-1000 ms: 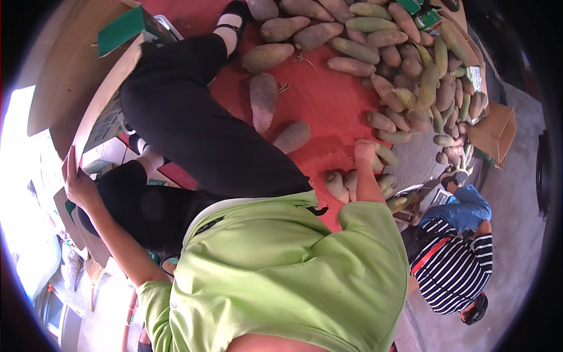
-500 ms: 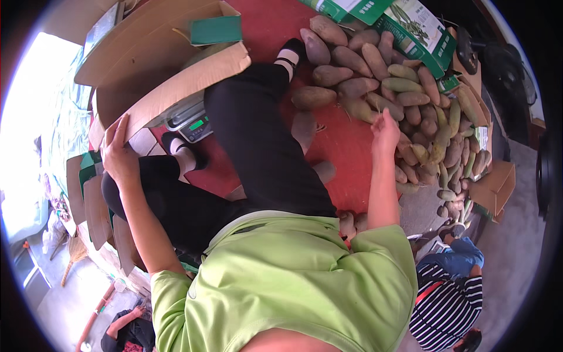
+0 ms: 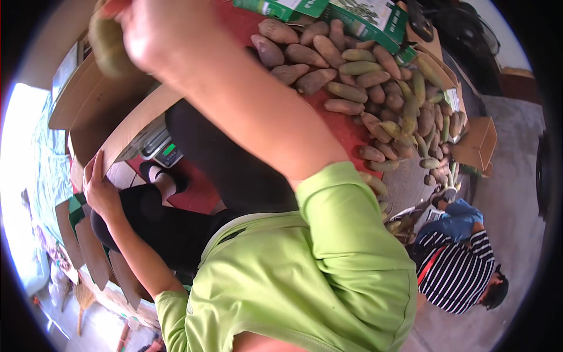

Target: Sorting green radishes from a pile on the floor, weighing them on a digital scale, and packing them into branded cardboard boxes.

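My left hand pinches the edge of an open cardboard box at the left, thumb and fingers on either side of its raised flap. Above the box, my right hand is blurred and reaches across to the far left. It grips a long, rounded greenish-brown tuber-like vegetable that hangs over the box opening. My right forearm hides part of the box and floor. A big heap of similar brown and green vegetables lies on the red floor covering at the right.
Between the box and my leg sits a digital scale with a lit green display. Green printed cartons stand behind the heap, and an open brown carton lies to its right. A person in a striped top is at lower right.
My right hand has swung from the heap across to the upper left, now with a vegetable in it. My left hand still holds the box flap. The whole view has shifted slightly.
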`<state>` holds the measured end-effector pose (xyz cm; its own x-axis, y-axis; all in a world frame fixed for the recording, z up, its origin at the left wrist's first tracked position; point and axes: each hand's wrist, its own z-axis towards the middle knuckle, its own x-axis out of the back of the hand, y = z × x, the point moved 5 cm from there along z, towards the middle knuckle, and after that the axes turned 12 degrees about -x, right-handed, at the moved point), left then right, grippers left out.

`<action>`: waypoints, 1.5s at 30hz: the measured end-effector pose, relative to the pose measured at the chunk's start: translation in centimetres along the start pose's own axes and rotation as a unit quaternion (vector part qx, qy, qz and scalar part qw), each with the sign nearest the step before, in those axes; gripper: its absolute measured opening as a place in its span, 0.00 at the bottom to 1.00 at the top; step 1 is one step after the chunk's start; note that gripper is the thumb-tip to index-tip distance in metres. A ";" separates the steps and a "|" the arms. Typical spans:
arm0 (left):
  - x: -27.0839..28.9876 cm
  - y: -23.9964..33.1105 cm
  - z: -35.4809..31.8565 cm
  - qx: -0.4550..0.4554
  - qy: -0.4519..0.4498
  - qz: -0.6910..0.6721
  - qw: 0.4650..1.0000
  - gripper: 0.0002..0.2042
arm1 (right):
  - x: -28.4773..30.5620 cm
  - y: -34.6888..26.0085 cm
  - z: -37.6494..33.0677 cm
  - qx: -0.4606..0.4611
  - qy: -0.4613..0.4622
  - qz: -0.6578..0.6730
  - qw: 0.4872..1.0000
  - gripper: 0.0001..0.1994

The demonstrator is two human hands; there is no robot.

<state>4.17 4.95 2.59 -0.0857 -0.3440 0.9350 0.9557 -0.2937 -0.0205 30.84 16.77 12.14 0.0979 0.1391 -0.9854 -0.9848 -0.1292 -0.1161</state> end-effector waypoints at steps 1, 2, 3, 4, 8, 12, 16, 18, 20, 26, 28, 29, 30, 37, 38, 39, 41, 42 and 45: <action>0.1 -0.4 -0.4 0.002 -0.005 0.007 1.000 0.21 | -0.7 0.4 -0.4 0.040 0.049 -0.105 0.992 0.08; 0.1 -0.3 -0.4 -0.003 -0.007 0.011 1.000 0.21 | -0.2 0.9 -0.6 0.055 0.054 -0.154 0.985 0.08; -0.1 0.1 -0.1 -0.015 -0.005 0.003 1.000 0.22 | 1.2 1.1 -0.7 0.047 0.081 -0.201 0.975 0.07; 0.1 0.3 -0.1 -0.010 -0.005 -0.001 1.000 0.23 | 2.4 1.3 -1.1 0.034 0.106 -0.243 0.964 0.06; -0.3 -0.2 -0.2 -0.021 -0.010 0.015 1.000 0.24 | 7.0 -1.2 -3.9 0.067 0.143 -0.350 0.923 0.08; -0.4 -0.2 -0.3 -0.015 -0.013 0.009 1.000 0.25 | 11.9 -8.2 -8.1 0.077 0.191 -0.489 0.847 0.10; -0.6 -0.5 -0.4 0.002 -0.021 -0.001 1.000 0.25 | 21.0 -16.5 -15.4 0.046 0.385 -0.504 0.772 0.10; -0.6 -0.5 -0.5 0.000 -0.020 -0.002 1.000 0.26 | 27.1 -21.5 -20.5 0.068 0.480 -0.486 0.727 0.10; -0.7 -0.6 -0.6 -0.002 -0.019 -0.002 1.000 0.26 | 31.5 -25.6 -26.7 0.087 0.592 -0.454 0.660 0.09; -1.1 -0.5 -0.6 -0.006 -0.022 0.005 1.000 0.29 | 36.8 -34.0 -42.8 0.157 0.761 -0.426 0.463 0.11; -1.3 -0.8 -0.7 -0.018 -0.017 0.008 1.000 0.29 | 36.0 -36.2 -46.7 0.212 0.784 -0.420 0.405 0.14; -0.5 -1.2 -1.2 -0.013 -0.021 0.027 0.999 0.29 | 33.6 -34.5 -45.3 0.204 0.811 -0.406 0.367 0.14; -0.9 -1.1 -0.9 -0.016 -0.019 0.025 0.999 0.29 | 33.7 -35.7 -47.1 0.210 0.813 -0.405 0.361 0.14; -1.2 -1.1 -0.6 -0.002 -0.028 0.030 0.999 0.28 | 36.2 -40.0 -52.0 0.152 0.804 -0.319 0.479 0.25; -1.1 -1.1 -0.6 0.003 -0.027 0.033 0.999 0.28 | 36.7 -40.1 -51.7 0.153 0.787 -0.309 0.512 0.26; -2.1 -1.0 -0.6 0.006 -0.026 0.020 0.999 0.29 | 36.6 -40.9 -52.8 0.159 0.787 -0.312 0.508 0.26; -2.2 -1.3 -0.6 0.017 -0.024 0.016 0.999 0.29 | 37.0 -42.2 -53.4 0.222 0.760 -0.300 0.532 0.23; -1.9 -1.3 -0.6 0.022 -0.023 0.023 0.999 0.29 | 37.1 -41.8 -52.6 0.216 0.758 -0.301 0.537 0.23; -1.1 -1.0 -0.6 0.016 -0.023 0.023 0.999 0.28 | 36.5 -40.4 -50.9 0.234 0.760 -0.233 0.560 0.18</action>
<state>3.17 5.04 1.35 -0.0297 -0.3143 0.9489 0.9668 -0.2502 -0.0526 81.55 -22.88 -25.42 0.0194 -0.9914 0.1291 -0.6964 -0.1061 -0.7098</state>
